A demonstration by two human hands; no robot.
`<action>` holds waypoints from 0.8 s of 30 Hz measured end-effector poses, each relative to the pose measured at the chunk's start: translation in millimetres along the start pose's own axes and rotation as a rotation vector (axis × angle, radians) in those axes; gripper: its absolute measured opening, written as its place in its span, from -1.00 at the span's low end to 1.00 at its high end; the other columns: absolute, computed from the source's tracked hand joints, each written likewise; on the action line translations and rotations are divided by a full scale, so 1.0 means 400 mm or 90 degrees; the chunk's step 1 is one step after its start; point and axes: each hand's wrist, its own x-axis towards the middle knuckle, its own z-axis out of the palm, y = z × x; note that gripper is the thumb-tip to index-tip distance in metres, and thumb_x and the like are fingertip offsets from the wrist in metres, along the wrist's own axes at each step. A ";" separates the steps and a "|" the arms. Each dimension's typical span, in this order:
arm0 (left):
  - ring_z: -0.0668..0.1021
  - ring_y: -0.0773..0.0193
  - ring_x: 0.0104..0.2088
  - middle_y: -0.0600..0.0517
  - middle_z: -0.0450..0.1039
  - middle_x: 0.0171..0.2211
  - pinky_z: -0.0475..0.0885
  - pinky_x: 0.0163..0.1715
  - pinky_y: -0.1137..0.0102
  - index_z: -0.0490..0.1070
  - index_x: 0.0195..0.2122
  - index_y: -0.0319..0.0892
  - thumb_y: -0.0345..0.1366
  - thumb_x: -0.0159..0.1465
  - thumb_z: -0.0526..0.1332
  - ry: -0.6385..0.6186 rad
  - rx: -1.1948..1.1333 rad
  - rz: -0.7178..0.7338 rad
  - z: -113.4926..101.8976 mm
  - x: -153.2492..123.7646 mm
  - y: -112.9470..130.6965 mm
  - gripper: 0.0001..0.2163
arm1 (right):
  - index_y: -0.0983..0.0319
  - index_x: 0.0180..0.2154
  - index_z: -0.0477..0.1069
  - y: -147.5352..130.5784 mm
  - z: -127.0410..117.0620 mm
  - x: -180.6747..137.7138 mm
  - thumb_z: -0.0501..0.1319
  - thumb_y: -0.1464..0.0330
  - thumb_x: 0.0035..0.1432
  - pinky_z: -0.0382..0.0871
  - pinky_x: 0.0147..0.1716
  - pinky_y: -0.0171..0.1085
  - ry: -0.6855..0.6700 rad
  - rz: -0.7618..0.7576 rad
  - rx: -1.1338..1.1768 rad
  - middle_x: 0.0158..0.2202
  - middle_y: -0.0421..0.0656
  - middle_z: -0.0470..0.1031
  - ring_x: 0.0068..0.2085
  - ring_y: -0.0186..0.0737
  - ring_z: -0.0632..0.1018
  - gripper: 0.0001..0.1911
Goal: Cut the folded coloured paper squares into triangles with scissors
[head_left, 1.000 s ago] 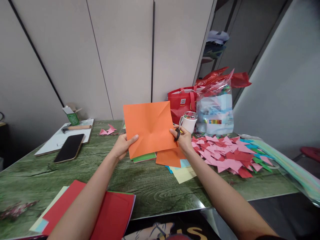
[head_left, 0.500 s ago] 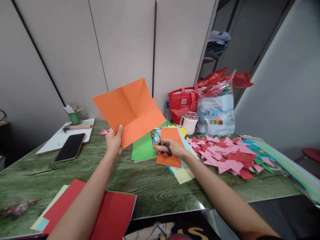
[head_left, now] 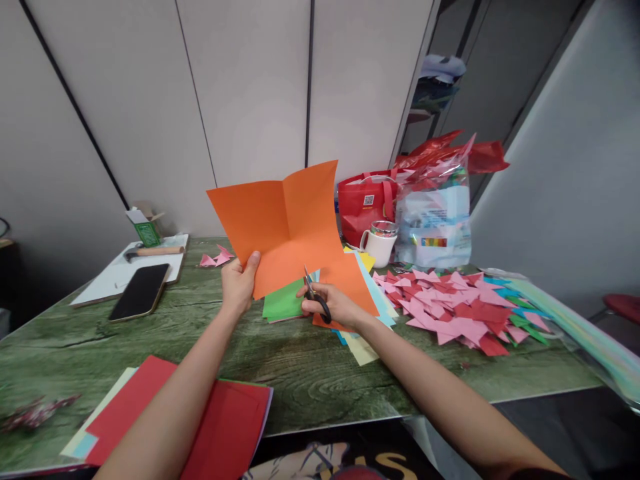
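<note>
My left hand (head_left: 239,283) pinches the lower left corner of a creased orange sheet of paper (head_left: 280,220), held upright above the table. Black-handled scissors (head_left: 316,297) are gripped in my right hand (head_left: 333,305), their blades pointing up just in front of the sheet's lower edge. Whether the blades touch the paper I cannot tell. Beneath lie a green sheet (head_left: 285,300) and a pile of coloured paper, with another orange piece (head_left: 357,283) on top, partly hidden by my right hand.
Pink and red paper stars (head_left: 450,307) are heaped at right. Behind stand a white mug (head_left: 380,245), a red bag (head_left: 365,207) and a plastic bag (head_left: 433,220). At left are a phone (head_left: 141,292) and hammer (head_left: 155,251); red sheets (head_left: 233,420) lie in front.
The orange sheet has turned and shifted right, its fold now nearly vertical. My left hand moved slightly right with it; my right hand with the scissors moved a little left.
</note>
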 end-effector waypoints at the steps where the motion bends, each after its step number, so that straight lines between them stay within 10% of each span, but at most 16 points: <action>1: 0.42 0.36 -0.59 0.06 0.43 -0.58 0.28 -0.60 0.49 0.43 -0.50 -0.27 -0.09 -0.08 0.27 -0.003 -0.005 -0.002 0.000 0.000 0.000 -0.71 | 0.30 -0.33 0.28 -0.001 0.001 0.000 0.27 0.21 -0.14 0.22 -0.46 -0.35 0.001 0.000 -0.001 -0.58 -0.30 0.26 -0.50 -0.40 0.34 -0.64; 24: 0.47 0.31 -0.52 0.00 0.48 -0.48 0.36 -0.51 0.43 0.45 -0.43 -0.26 -0.12 -0.10 0.29 -0.010 -0.058 -0.036 0.007 -0.005 0.010 -0.70 | 0.29 -0.31 0.31 -0.001 0.003 -0.001 0.29 0.17 -0.19 0.16 -0.51 -0.37 0.002 -0.001 -0.034 -0.56 -0.31 0.19 -0.51 -0.42 0.27 -0.58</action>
